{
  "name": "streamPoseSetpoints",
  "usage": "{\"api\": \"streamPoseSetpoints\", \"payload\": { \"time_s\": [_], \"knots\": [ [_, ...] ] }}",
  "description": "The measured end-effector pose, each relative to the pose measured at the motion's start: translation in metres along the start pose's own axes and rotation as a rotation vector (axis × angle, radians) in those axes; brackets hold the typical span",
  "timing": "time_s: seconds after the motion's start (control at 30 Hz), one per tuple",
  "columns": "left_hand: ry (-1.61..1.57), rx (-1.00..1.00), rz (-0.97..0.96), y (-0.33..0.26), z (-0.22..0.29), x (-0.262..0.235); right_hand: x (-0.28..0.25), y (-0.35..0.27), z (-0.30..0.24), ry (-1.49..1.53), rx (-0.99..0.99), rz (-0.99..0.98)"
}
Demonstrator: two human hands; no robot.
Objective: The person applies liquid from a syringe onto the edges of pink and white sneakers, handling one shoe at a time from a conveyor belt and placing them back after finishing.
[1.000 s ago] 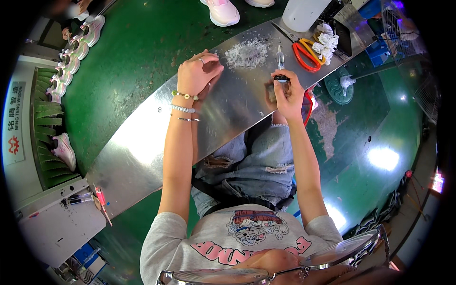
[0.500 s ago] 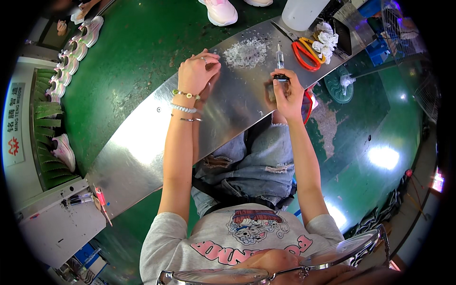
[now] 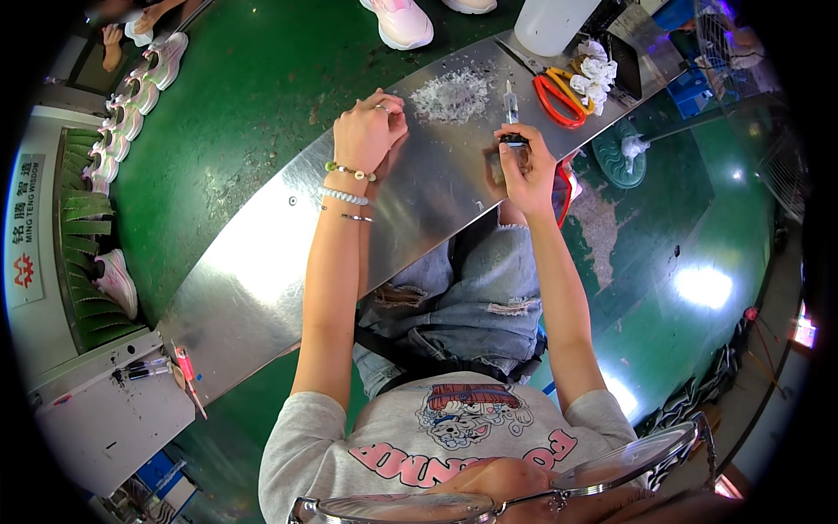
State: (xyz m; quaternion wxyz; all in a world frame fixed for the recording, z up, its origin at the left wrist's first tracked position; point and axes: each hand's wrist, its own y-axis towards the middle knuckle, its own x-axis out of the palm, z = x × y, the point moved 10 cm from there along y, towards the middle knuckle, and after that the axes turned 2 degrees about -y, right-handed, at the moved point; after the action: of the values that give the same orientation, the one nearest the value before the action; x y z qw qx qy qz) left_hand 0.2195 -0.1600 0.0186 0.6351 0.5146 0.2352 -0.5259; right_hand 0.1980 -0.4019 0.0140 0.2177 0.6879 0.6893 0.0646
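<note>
My left hand (image 3: 367, 133) is closed above the metal bench (image 3: 262, 253), near its far edge, with fingers curled downward. Whatever its fingertips hold, if anything, is hidden. Just right of it lies a loose heap of whitish scraps (image 3: 451, 94). My right hand (image 3: 529, 170) is closed round a small black-topped thing (image 3: 515, 140) whose lower part looks dark and see-through; its kind is unclear. Straight beyond those fingers is a clear syringe (image 3: 511, 105), tip pointing away. Orange-handled scissors (image 3: 559, 103) lie to its right, beside a yellow-handled tool (image 3: 580, 94).
Crumpled white tissue (image 3: 596, 77), a black tray (image 3: 625, 68) and a white container (image 3: 552, 24) occupy the bench's far right. Pink-and-white shoes (image 3: 127, 122) line the left side. Pens (image 3: 148, 368) sit on a side table. Another person's hand (image 3: 153, 15) shows far left.
My left hand has shifted slightly right, and its fingers look more curled. The right hand keeps its grip in nearly the same place.
</note>
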Motion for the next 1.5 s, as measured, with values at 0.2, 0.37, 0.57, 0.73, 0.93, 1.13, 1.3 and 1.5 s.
{"api": "streamPoseSetpoints", "payload": {
  "time_s": [0.2, 0.37, 0.57, 0.73, 0.93, 1.13, 1.3, 1.5],
  "knots": [
    [0.113, 0.03, -0.003, 0.001, 0.015, 0.003, -0.001, -0.001, 0.003, 0.006, 0.008, 0.011],
    [0.121, -0.035, -0.015, 0.004, 0.0, -0.004, 0.001, 0.0, 0.003, 0.017, -0.005, 0.004],
    [-0.16, 0.031, 0.016, -0.001, 0.004, -0.012, 0.0, -0.001, 0.004, 0.028, -0.013, 0.014],
    [0.003, -0.008, -0.078, 0.001, 0.015, 0.0, -0.002, -0.002, 0.001, -0.003, -0.013, 0.006],
    [-0.041, -0.002, 0.029, 0.006, 0.021, -0.001, -0.001, -0.003, 0.004, 0.027, -0.019, 0.01],
    [0.033, 0.135, 0.106, 0.006, 0.026, -0.011, -0.003, 0.0, 0.0, 0.01, -0.032, 0.013],
    [-0.016, 0.004, 0.182, 0.007, 0.007, -0.019, -0.002, -0.001, 0.002, -0.003, -0.028, 0.012],
    [-0.026, -0.033, 0.271, 0.004, 0.007, -0.037, -0.004, -0.002, -0.001, 0.008, -0.025, 0.03]
  ]
}}
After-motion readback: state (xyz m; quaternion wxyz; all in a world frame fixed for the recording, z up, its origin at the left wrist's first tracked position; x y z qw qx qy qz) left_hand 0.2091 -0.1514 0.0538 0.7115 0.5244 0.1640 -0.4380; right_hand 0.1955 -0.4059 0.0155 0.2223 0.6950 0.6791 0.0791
